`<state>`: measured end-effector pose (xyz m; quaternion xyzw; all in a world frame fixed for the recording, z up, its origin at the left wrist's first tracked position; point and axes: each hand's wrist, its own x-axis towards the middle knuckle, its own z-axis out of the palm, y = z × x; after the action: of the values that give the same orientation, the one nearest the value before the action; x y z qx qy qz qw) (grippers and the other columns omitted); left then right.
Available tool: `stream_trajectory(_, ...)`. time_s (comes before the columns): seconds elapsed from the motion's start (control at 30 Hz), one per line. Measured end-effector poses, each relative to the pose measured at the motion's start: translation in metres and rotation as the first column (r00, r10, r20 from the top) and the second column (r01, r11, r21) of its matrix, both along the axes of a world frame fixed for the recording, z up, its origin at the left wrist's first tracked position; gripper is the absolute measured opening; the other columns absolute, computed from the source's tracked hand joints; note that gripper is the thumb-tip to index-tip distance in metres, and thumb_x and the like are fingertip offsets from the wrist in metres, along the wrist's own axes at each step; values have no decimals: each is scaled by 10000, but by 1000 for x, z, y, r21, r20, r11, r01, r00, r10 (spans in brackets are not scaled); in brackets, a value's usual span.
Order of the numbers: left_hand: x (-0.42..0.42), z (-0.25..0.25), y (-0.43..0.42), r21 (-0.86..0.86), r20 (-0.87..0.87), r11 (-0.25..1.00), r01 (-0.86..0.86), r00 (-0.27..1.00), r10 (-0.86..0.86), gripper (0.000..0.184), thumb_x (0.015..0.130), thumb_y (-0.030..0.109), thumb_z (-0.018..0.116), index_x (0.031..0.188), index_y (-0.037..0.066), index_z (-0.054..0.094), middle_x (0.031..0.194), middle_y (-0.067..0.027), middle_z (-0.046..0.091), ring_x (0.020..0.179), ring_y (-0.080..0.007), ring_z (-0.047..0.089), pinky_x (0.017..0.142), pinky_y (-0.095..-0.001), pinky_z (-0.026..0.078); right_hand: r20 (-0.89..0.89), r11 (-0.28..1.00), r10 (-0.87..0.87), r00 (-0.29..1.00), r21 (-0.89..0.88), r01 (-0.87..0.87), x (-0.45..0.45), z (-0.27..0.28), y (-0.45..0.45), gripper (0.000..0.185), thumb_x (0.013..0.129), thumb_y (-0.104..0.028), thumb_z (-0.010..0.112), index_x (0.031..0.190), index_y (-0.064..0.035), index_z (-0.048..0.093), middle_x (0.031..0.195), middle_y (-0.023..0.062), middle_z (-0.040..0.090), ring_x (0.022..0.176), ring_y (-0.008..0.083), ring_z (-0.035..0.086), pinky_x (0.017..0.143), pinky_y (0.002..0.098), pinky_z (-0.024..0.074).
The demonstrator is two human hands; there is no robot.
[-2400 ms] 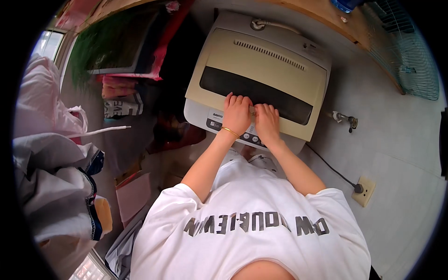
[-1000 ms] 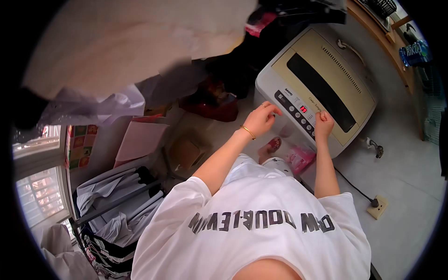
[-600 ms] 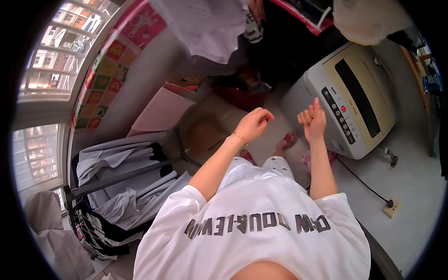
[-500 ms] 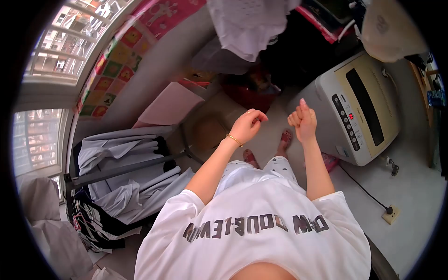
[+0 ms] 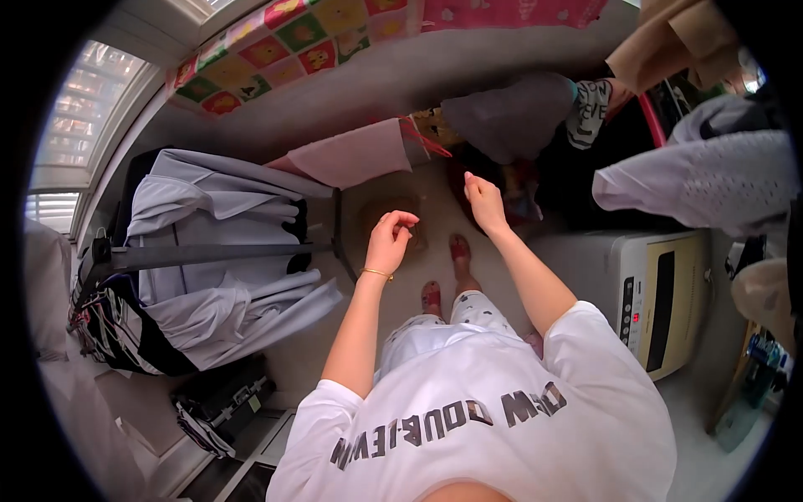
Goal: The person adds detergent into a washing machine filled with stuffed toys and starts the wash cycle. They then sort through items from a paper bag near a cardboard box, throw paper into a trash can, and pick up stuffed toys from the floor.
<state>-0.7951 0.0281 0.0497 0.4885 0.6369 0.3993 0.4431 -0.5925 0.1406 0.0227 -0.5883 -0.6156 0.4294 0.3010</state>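
Observation:
My left hand (image 5: 391,244), with a gold bracelet (image 5: 377,273) at the wrist, is raised in front of my body. Its fingers curl loosely, thumb apart, and I see nothing in it. To its left, not touching, grey garments (image 5: 201,226) hang on a dark clothes rack (image 5: 209,253). My right hand (image 5: 487,205) is closed in a fist with the thumb sticking up; nothing shows in it. Beyond my hands are a pale pink cloth-like panel (image 5: 355,155) and a dark grey hanging cloth (image 5: 510,117).
A washing machine (image 5: 661,293) with a lit red display stands on the right. White clothing (image 5: 703,180) hangs above it. Patterned cloth (image 5: 293,42) runs along the wall below the window (image 5: 92,109). A black case (image 5: 226,402) lies at lower left.
My view has turned left, so the rack shows more fully and the washing machine sits farther right. Both hands have shifted left in view, keeping much the same shape.

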Motion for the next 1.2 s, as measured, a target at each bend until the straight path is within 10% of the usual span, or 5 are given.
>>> stream_trajectory(0.2,-32,-63,8,-84,-131,963,-255,961,243,265,775,-69,494,954,60,639,946,-71,604,776,-149,607,739,-269,504,595,965,250,764,-220,-145,-4,-77,83,495,791,-159,620,1273,-227,534,1487,229,113,1350,410,169,1090,451,248)
stream_trajectory(0.63,28,-121,48,-193,32,975,-111,992,119,247,780,-64,484,933,53,639,918,-97,614,857,-201,621,785,-295,498,617,972,127,777,78,-220,46,-93,113,444,741,-115,706,1119,-45,484,1115,142,513,1068,330,490,925,417,381)
stream_trajectory(0.9,109,-143,132,-10,593,1000,15,805,-6,321,903,61,463,1214,40,537,1194,-81,579,1106,-163,547,936,-300,440,-169,991,119,978,-35,-126,48,48,101,299,774,-20,690,862,-71,409,853,11,460,697,93,472,611,238,407)
stream_trajectory(1.07,142,-44,154,-294,944,931,216,217,248,440,971,365,417,1330,111,431,1257,-37,534,1143,-148,520,961,-311,433,-630,975,-85,772,-214,-68,24,83,115,158,878,-63,606,977,-70,484,1006,33,536,927,97,518,857,229,408)
stream_trajectory(1.2,152,-29,161,-89,969,996,-33,227,94,449,939,349,501,1296,82,453,1244,-38,543,1125,-173,532,963,-321,435,-849,804,-512,-130,-421,-420,6,81,108,522,972,-338,437,1338,28,375,1412,222,361,1319,277,356,1079,354,317)
